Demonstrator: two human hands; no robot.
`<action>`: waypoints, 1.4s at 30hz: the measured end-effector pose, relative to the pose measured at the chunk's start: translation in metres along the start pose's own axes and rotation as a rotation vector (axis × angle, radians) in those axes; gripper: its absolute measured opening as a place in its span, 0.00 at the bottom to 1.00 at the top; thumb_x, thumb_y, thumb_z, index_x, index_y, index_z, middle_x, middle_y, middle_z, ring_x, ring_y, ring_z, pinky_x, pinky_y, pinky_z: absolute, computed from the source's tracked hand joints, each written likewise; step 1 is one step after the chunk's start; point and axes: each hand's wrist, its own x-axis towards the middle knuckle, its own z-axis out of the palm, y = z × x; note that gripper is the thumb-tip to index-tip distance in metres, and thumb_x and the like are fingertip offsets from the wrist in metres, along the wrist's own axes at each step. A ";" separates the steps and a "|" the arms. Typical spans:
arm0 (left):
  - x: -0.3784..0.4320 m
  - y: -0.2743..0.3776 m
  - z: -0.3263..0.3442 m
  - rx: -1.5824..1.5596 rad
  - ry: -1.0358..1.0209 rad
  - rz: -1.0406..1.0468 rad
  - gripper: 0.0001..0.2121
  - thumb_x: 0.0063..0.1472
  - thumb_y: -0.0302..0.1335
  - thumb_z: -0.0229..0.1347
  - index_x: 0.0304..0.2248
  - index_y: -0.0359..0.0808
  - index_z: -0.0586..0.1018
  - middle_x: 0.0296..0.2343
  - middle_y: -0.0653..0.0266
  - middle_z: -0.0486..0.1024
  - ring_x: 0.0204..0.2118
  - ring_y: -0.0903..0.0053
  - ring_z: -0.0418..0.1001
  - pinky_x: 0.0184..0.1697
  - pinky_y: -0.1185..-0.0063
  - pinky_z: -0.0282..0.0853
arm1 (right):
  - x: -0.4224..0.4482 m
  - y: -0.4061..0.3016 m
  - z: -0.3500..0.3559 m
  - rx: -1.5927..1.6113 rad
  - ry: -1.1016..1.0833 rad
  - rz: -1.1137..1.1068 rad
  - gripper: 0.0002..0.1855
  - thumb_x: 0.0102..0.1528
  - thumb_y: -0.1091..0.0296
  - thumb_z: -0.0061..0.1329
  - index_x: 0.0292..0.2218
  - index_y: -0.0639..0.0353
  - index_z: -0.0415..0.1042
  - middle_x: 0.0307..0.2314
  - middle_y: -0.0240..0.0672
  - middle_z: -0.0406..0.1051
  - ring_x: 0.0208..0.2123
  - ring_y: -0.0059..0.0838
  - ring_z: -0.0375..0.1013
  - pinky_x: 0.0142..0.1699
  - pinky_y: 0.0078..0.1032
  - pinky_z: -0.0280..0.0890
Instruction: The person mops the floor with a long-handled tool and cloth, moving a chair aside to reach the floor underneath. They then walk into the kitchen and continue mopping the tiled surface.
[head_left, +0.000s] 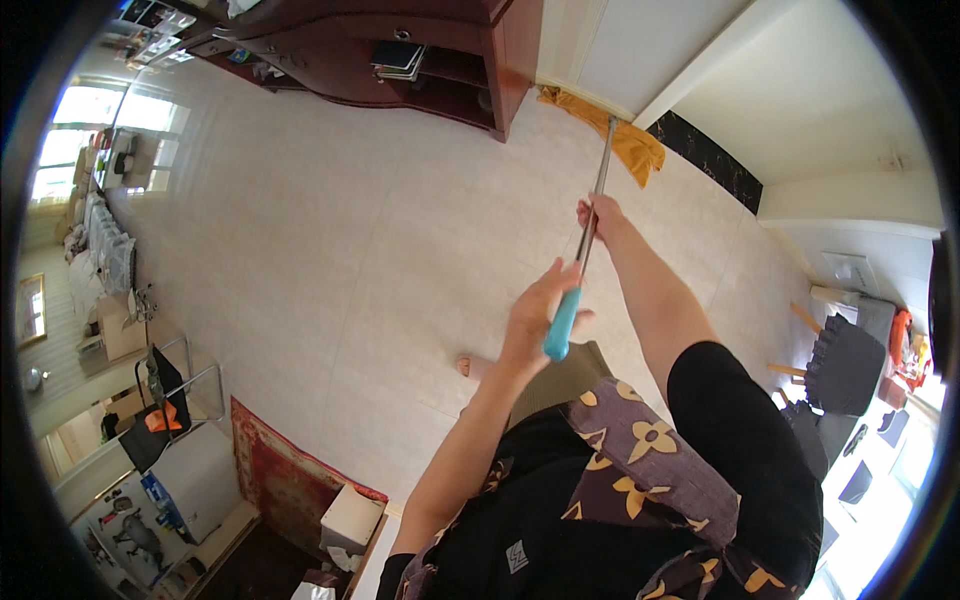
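Observation:
My right hand is closed around the metal pole of a mop. Lower down, my left hand wraps loosely about the top of its teal grip, with the rounded end sticking out below. The far end of the pole rests on an orange-brown cloth, which lies on the floor along the foot of the wall. Whatever mop head sits under the cloth is hidden.
A dark red wooden cabinet stands left of the cloth. A black marble-look baseboard strip runs to its right. Grey-covered chairs stand at right; a red patterned rug and a metal-framed chair are at lower left.

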 end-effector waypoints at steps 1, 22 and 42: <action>0.005 0.000 0.004 0.433 -0.106 0.294 0.15 0.46 0.19 0.58 0.35 0.35 0.70 0.43 0.60 0.69 0.46 0.65 0.67 0.44 0.74 0.66 | -0.008 0.003 -0.006 0.004 -0.097 0.162 0.14 0.55 0.61 0.34 0.25 0.64 0.59 0.14 0.31 0.58 0.13 0.19 0.57 0.15 0.14 0.56; -0.134 0.233 -0.126 0.589 0.233 0.138 0.12 0.53 0.30 0.51 0.15 0.37 0.69 0.14 0.67 0.71 0.22 0.71 0.73 0.30 0.76 0.69 | -0.264 0.208 0.116 -0.285 -0.729 0.714 0.10 0.54 0.65 0.37 0.28 0.64 0.60 0.25 0.44 0.68 0.29 0.36 0.72 0.37 0.38 0.70; -0.005 -0.022 -0.025 -0.201 0.263 -0.045 0.01 0.53 0.19 0.50 0.25 0.31 0.72 0.25 0.60 0.72 0.37 0.67 0.71 0.43 0.73 0.64 | -0.004 0.010 0.008 -0.237 -0.029 0.037 0.06 0.50 0.71 0.41 0.21 0.57 0.61 0.14 0.33 0.64 0.17 0.29 0.68 0.22 0.28 0.66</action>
